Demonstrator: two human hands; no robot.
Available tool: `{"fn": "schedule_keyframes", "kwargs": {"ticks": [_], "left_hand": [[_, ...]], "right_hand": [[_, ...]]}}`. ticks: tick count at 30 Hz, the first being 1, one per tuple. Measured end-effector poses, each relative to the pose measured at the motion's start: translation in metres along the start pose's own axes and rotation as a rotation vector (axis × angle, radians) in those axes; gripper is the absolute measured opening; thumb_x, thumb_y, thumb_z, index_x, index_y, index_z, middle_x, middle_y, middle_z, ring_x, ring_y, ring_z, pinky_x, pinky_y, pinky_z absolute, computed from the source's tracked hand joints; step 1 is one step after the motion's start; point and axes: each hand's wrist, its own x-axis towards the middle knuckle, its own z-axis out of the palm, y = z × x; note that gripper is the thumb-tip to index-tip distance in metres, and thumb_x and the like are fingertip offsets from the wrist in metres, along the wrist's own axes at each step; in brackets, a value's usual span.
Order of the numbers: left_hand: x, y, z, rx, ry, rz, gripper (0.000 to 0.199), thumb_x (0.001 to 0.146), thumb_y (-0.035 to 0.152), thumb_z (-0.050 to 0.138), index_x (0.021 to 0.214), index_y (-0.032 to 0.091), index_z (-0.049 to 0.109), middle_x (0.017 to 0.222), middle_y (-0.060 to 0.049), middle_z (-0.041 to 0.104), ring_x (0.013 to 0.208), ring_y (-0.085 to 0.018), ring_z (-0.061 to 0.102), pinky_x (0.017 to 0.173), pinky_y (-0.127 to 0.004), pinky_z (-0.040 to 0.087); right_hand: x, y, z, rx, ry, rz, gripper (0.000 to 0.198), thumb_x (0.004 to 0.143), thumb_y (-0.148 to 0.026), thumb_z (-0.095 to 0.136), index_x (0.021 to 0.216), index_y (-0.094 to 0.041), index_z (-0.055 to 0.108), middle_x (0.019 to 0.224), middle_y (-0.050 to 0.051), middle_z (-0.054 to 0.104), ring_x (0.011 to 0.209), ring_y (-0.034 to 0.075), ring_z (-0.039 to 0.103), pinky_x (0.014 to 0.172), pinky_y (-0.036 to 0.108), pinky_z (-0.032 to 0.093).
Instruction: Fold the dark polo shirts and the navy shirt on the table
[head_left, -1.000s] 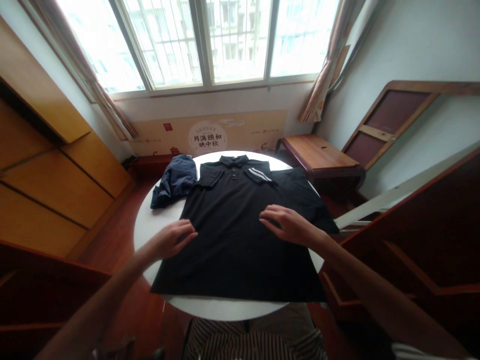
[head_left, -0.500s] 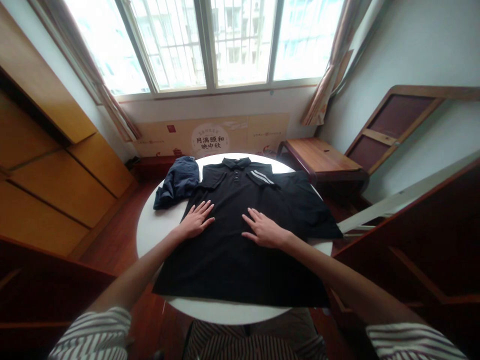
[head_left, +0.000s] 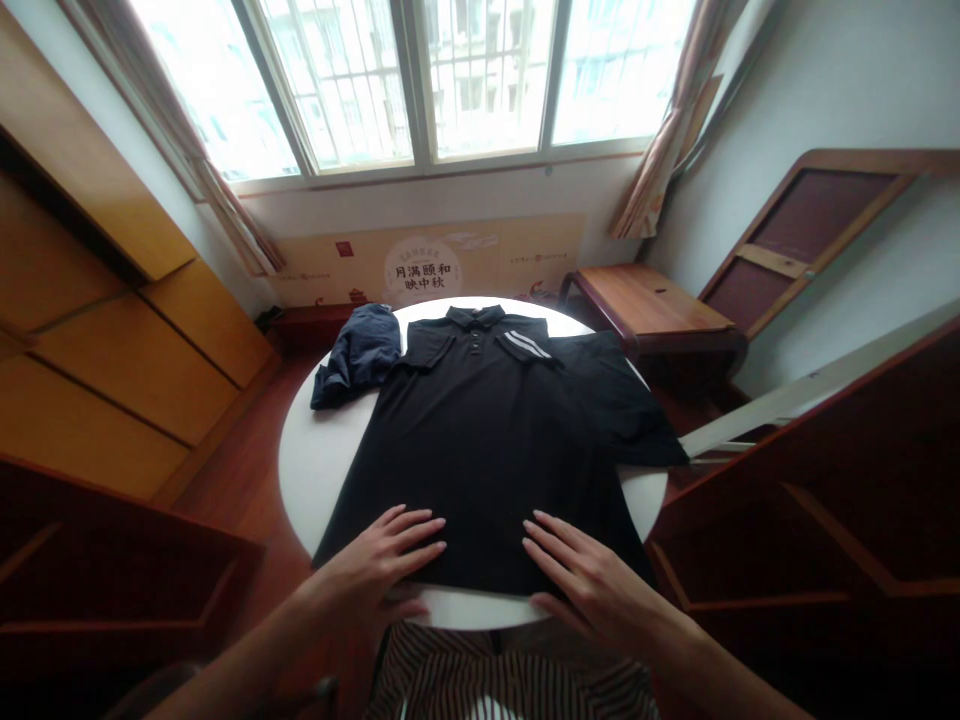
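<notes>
A black polo shirt [head_left: 487, 440] lies spread flat on the round white table [head_left: 311, 450], collar toward the window and hem toward me. White stripes mark its right sleeve. My left hand [head_left: 390, 555] rests near the hem on the left, fingers stretched over the cloth and thumb past the edge. On the right, my right hand [head_left: 577, 565] lies in the same way, its fingers extended on the shirt by the hem. Neither hand grips the cloth. Beside the shirt's right side lies another black garment [head_left: 622, 400], partly covered by the sleeve.
A bunched navy garment [head_left: 364, 350] sits at the table's back left. Beyond stand a small wooden table [head_left: 652, 300] and a printed cardboard panel [head_left: 472, 260] under the window. Dark wooden furniture [head_left: 840, 540] flanks the right, with yellow cabinets [head_left: 150, 350] on the left.
Both hands have slid toward me, from the middle of the shirt down to its hem. The polo shirt stays flat, and the view has shifted slightly.
</notes>
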Motion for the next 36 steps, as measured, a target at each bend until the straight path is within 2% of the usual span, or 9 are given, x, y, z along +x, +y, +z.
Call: {"fn": "schedule_keyframes", "kwargs": {"ticks": [3,7,11,15,19,22,28,33,36], "left_hand": [[0.000,0.007,0.007,0.087,0.050,0.070,0.037,0.094,0.019,0.054,0.131,0.016,0.060,0.136,-0.016,0.060,0.124,-0.027,0.058,0.102,-0.044,0.052],[0.000,0.008,0.011,0.148,0.004,0.124,0.050,0.088,0.004,0.046,0.138,0.010,0.051,0.134,-0.019,0.060,0.127,-0.027,0.056,0.100,-0.038,0.054],[0.003,0.011,0.005,0.138,-0.013,0.037,0.058,0.086,-0.001,0.044,0.143,0.013,0.044,0.131,-0.015,0.062,0.119,-0.024,0.061,0.094,-0.034,0.057],[0.005,0.012,-0.001,0.174,0.044,0.003,0.039,0.091,0.003,0.047,0.128,0.012,0.054,0.103,-0.012,0.069,0.089,-0.022,0.067,0.073,-0.031,0.059],[0.000,0.006,-0.003,0.243,0.193,0.008,0.032,0.096,0.007,0.042,0.126,0.010,0.053,0.096,-0.011,0.067,0.080,-0.020,0.064,0.065,-0.029,0.056],[-0.006,-0.001,0.000,0.288,0.275,0.006,0.029,0.098,0.009,0.043,0.125,0.012,0.054,0.089,-0.008,0.066,0.075,-0.018,0.063,0.064,-0.028,0.054],[-0.018,-0.008,0.008,0.284,0.162,-0.020,0.032,0.093,0.005,0.047,0.122,0.015,0.059,0.092,-0.008,0.064,0.077,-0.019,0.061,0.069,-0.032,0.053],[-0.036,-0.006,-0.003,0.306,0.262,0.060,0.028,0.095,0.004,0.044,0.116,0.012,0.061,0.094,-0.010,0.067,0.081,-0.018,0.064,0.073,-0.032,0.055],[-0.044,-0.007,-0.010,0.372,0.319,0.148,0.030,0.096,0.005,0.043,0.120,0.012,0.060,0.102,-0.012,0.069,0.088,-0.018,0.066,0.076,-0.031,0.057]], "right_hand": [[0.013,-0.008,0.005,-0.069,0.046,-0.056,0.034,0.093,-0.016,0.054,0.122,-0.005,0.066,0.126,0.020,0.065,0.121,0.030,0.060,0.098,0.043,0.054],[0.032,-0.018,0.007,-0.079,0.065,-0.123,0.032,0.093,-0.016,0.054,0.121,-0.003,0.065,0.120,0.020,0.068,0.109,0.027,0.067,0.089,0.038,0.058],[0.045,-0.026,0.009,-0.056,0.058,-0.117,0.037,0.092,-0.025,0.060,0.122,-0.003,0.064,0.120,0.020,0.069,0.107,0.028,0.067,0.087,0.039,0.058],[0.053,-0.032,0.017,-0.101,0.041,-0.118,0.040,0.085,-0.010,0.061,0.124,-0.001,0.061,0.123,0.019,0.067,0.108,0.029,0.065,0.086,0.037,0.057],[0.052,-0.031,0.015,-0.118,0.025,-0.065,0.041,0.082,-0.002,0.055,0.122,-0.005,0.062,0.120,0.016,0.068,0.104,0.026,0.065,0.084,0.035,0.058],[0.040,-0.018,0.010,-0.145,0.006,0.027,0.048,0.076,0.002,0.051,0.122,-0.007,0.062,0.113,0.015,0.070,0.099,0.025,0.066,0.080,0.034,0.059],[-0.018,0.016,0.002,-0.275,0.059,0.153,0.060,0.065,0.006,0.045,0.119,-0.011,0.064,0.115,0.014,0.070,0.102,0.027,0.066,0.081,0.038,0.061],[-0.054,0.023,-0.027,-0.160,0.146,-0.091,0.032,0.089,-0.004,0.044,0.107,-0.017,0.067,0.123,0.013,0.068,0.120,0.024,0.060,0.093,0.037,0.058],[-0.060,0.024,-0.042,-0.120,0.158,-0.175,0.023,0.095,-0.009,0.046,0.093,-0.018,0.067,0.129,0.013,0.065,0.128,0.025,0.054,0.096,0.039,0.056]]}}
